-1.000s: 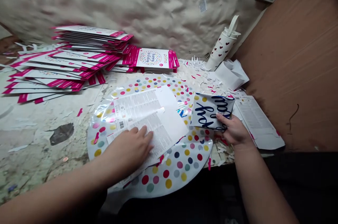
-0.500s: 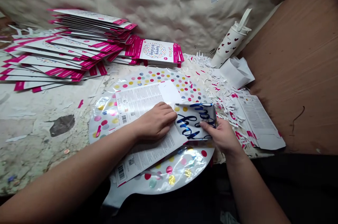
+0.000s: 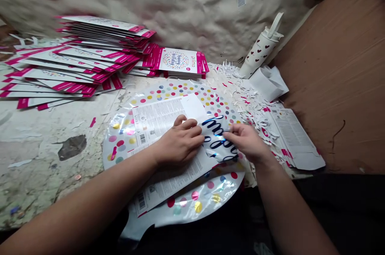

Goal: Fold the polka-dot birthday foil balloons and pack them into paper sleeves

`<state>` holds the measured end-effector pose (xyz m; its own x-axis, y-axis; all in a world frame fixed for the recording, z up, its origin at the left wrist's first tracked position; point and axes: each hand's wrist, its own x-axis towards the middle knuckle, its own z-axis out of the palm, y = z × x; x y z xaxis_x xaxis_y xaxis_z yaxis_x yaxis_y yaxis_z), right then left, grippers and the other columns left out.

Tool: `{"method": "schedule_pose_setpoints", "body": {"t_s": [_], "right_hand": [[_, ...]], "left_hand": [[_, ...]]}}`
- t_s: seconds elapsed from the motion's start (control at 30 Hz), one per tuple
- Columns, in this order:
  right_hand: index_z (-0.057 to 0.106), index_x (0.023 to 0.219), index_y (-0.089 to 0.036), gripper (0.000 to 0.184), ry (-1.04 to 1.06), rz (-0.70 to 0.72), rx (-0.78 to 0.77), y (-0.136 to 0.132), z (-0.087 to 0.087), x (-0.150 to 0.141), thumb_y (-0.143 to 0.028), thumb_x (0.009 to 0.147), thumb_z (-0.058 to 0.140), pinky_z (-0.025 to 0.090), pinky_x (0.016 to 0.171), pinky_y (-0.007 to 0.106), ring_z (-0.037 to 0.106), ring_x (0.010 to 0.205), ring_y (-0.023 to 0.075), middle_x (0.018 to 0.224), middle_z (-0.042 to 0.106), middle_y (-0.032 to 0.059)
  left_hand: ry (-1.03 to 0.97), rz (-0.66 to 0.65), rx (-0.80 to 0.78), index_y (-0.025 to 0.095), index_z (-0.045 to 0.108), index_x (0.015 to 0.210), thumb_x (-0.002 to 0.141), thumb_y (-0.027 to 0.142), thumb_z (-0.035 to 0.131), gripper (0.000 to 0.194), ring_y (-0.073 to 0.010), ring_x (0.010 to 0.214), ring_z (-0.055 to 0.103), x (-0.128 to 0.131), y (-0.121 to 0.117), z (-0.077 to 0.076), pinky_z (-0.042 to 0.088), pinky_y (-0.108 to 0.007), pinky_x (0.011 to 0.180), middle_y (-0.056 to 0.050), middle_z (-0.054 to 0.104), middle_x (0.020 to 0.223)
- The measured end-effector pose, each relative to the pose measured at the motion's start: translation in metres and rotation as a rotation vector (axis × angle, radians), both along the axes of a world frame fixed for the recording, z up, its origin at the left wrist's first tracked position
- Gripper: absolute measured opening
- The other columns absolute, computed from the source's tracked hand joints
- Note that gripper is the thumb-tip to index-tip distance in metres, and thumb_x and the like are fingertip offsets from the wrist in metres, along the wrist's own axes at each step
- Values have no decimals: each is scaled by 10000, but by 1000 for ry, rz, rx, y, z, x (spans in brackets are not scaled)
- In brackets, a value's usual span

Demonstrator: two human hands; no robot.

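A flat, round foil balloon [image 3: 195, 197] with coloured dots lies in front of me, its tail toward me. On top rests a white printed card packet [image 3: 180, 181], text side up, with its flap opened away from me. My left hand [image 3: 182, 140] lies across the packet, fingers bent over its edge near the opening. From the packet's right end sticks a folded foil balloon [image 3: 218, 138] with shiny blue lettering. My right hand [image 3: 248, 142] pinches the outer edge of this folded foil between thumb and fingers. How much foil is inside the packet is hidden.
Stacks of pink-and-white packets [image 3: 99, 52] stand at the back left, with a smaller pile [image 3: 177, 60] beside them. Paper scraps [image 3: 255, 106] litter the right side. A heart-patterned tumbler [image 3: 260, 52], a white paper roll [image 3: 267, 82] and an opened packet [image 3: 296, 138] are by the brown board.
The folded foil has gone further left into the packet, and less of it shows. My right hand has shifted its grip along the foil's edge. My left hand stays on the packet.
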<state>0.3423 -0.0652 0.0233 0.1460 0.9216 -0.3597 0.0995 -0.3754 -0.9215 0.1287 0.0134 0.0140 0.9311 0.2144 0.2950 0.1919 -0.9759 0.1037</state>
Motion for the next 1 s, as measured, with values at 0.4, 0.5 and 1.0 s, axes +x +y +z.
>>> {"method": "schedule_pose_setpoints", "body": {"t_s": [0.4, 0.5, 1.0], "right_hand": [[615, 680, -151, 59, -177, 258, 26, 16, -5, -38, -181, 708, 574, 379, 435, 187, 475, 451, 74, 509, 528, -46], [633, 965, -184, 277, -231, -63, 315, 0, 3, -37, -273, 704, 654, 474, 585, 234, 573, 656, 118, 782, 638, 10], [592, 960, -191, 207, -41, 56, 456, -3, 29, -29, -345, 825, 559, 508, 694, 306, 626, 754, 172, 805, 664, 26]], "left_hand": [[-1, 46, 14, 175, 565, 899, 784, 230, 406, 204, -254, 921, 440, -5, 1, 5, 320, -438, 829, -71, 555, 853], [-142, 146, 123, 167, 558, 844, 777, 232, 409, 175, -263, 935, 437, -11, 4, 14, 342, -433, 836, -86, 550, 871], [-377, 408, -1586, 151, 638, 990, 771, 394, 610, 328, -238, 908, 623, -40, -37, 47, 489, -367, 830, -69, 689, 901]]}}
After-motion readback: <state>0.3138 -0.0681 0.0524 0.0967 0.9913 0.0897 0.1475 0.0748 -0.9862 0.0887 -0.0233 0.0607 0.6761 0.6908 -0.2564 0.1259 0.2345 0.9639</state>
